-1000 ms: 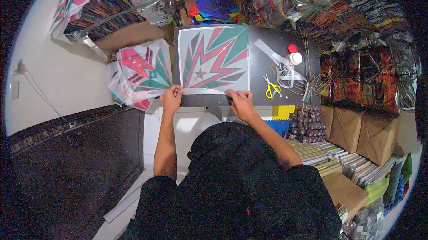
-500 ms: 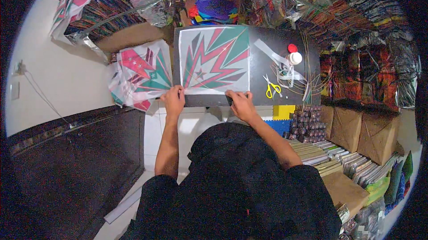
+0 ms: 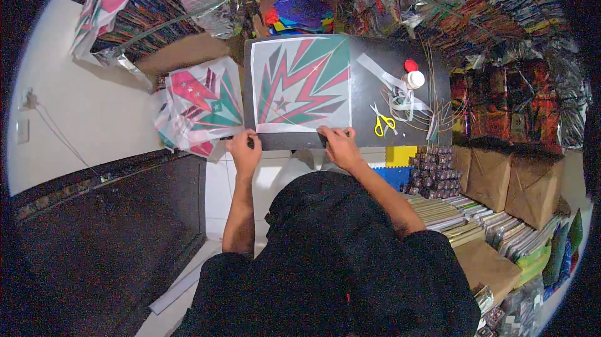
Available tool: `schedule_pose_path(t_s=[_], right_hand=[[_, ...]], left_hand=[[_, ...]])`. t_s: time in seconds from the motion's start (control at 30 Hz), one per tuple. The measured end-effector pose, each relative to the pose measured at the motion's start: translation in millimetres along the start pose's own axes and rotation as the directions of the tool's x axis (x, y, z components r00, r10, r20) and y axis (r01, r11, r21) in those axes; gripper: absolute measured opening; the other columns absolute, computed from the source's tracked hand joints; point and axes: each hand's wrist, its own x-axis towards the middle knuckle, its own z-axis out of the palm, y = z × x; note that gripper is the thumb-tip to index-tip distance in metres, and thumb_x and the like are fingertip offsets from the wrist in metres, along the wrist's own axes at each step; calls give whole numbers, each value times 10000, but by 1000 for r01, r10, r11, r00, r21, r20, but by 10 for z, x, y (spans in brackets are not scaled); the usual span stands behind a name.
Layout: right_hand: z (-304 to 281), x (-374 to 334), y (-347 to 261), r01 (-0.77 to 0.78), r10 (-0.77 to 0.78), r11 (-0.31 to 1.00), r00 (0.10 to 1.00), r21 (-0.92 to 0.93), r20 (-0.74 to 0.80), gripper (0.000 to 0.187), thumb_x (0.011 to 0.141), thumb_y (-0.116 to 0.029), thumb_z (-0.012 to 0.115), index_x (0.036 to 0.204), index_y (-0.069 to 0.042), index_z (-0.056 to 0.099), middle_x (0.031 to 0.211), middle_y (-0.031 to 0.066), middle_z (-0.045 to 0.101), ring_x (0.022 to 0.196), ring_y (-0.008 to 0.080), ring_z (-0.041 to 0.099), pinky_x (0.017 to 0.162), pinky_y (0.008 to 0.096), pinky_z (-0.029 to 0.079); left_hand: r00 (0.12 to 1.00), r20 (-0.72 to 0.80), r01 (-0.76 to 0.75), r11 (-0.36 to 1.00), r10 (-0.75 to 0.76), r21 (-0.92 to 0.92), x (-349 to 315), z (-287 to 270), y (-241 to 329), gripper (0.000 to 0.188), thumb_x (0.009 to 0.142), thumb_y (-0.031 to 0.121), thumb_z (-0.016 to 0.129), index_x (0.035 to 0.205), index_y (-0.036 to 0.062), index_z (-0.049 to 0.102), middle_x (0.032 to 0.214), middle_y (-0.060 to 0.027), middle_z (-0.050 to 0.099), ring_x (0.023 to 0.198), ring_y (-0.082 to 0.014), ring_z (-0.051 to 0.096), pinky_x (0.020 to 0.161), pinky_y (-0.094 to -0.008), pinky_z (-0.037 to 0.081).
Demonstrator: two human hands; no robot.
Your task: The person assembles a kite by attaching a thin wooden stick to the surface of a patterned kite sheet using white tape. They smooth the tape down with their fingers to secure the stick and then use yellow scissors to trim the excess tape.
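Note:
A square white sheet (image 3: 302, 122) with a pink, green and grey starburst pattern lies on a dark table (image 3: 369, 133). A thin, light, stick-like line crosses its pattern diagonally. Just below the sheet's near left corner, my left hand (image 3: 245, 149) is at the table's front edge. Its thumb and fingertips meet in a pinch; whatever they hold is too small to make out. My right hand (image 3: 341, 149) rests at the sheet's near edge, toward the right corner, thumb and fingers apart, fingertips touching the border.
Similar printed sheets (image 3: 200, 102) lie heaped left of the table. On its right side are yellow scissors (image 3: 384, 123), a white bottle (image 3: 414, 80), a red cap (image 3: 410, 65), white strips (image 3: 382, 69) and thin sticks (image 3: 432, 96). Cartons (image 3: 532, 180) and bundled stock crowd the right.
My left hand has drawn back slightly toward me, off the sheet's near left corner. My right hand stays almost in place, and the sheet lies nearly as before.

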Motion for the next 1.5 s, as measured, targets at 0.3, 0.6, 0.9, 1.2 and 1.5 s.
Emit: schedule_pose_path(t_s=[0.3, 0.6, 0.9, 1.2, 1.5], right_hand=[[22, 0, 45, 3, -2, 1000, 999, -25, 32, 708, 860, -80, 787, 1498, -139, 484, 1392, 62, 644, 1306, 272, 611, 1101, 596, 341], [-11, 17, 29, -4, 5, 1000, 999, -17, 54, 715, 854, -85, 797, 1495, -139, 485, 1358, 69, 651, 1307, 270, 609, 1096, 597, 339], [19, 22, 51, -3, 4, 1000, 999, -8, 45, 701, 859, -83, 785, 1491, -134, 486, 1364, 71, 659, 1311, 272, 609, 1104, 615, 333], [-1, 19, 29, 8, -8, 1000, 1000, -4, 28, 682, 871, -98, 781, 1482, -154, 482, 1346, 67, 662, 1311, 272, 606, 1093, 614, 337], [4, 8, 38, 14, -14, 1000, 1000, -12, -2, 669, 867, -91, 779, 1468, -161, 492, 1296, 67, 672, 1276, 276, 618, 1083, 591, 340]], left_hand=[[989, 7, -151, 986, 150, 76, -161, 66, 82, 345, 941, 144, 667, 1283, 96, 678, 1276, -91, 709, 1232, -304, 613, 1106, -497, 366], [997, 74, -4, 1000, 4, 3, -46, 104, 95, 555, 871, 88, 636, 1424, 101, 594, 1254, -80, 687, 1225, -309, 601, 1083, -510, 346], [994, 91, 65, 996, -59, -62, 45, 124, -44, 627, 843, 83, 671, 1457, 168, 571, 1214, 7, 709, 1151, -279, 610, 1059, -551, 334], [989, 80, 134, 976, -121, -172, 222, 223, -191, 464, 847, 182, 809, 1292, 162, 677, 987, 40, 743, 930, -197, 647, 921, -450, 415], [993, 91, 74, 997, -75, 14, 325, 125, -98, 218, 883, 240, 788, 1081, 152, 766, 922, -6, 774, 844, -207, 730, 847, -385, 493]])
